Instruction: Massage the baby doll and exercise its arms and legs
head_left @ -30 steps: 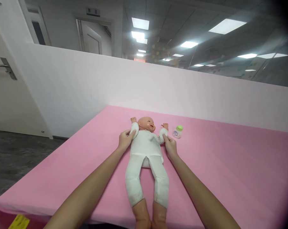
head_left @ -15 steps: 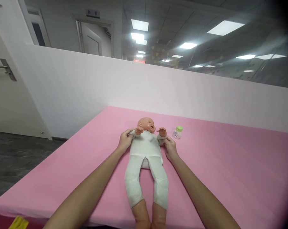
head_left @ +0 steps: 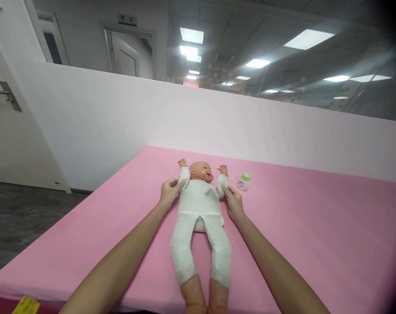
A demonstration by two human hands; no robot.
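Both hands grip the doll's (head_left: 200,218) upper arms: the left hand (head_left: 169,194) closes around the sleeve on its side, the right hand (head_left: 233,203) pinches the other sleeve. The doll lies on its back on the pink table (head_left: 315,226), arms raised beside its head, bare feet towards the person. A small bottle (head_left: 243,182) with a green cap stands just beyond the right hand.

Both hands have swung the doll's arms (head_left: 184,175) back up beside its head.
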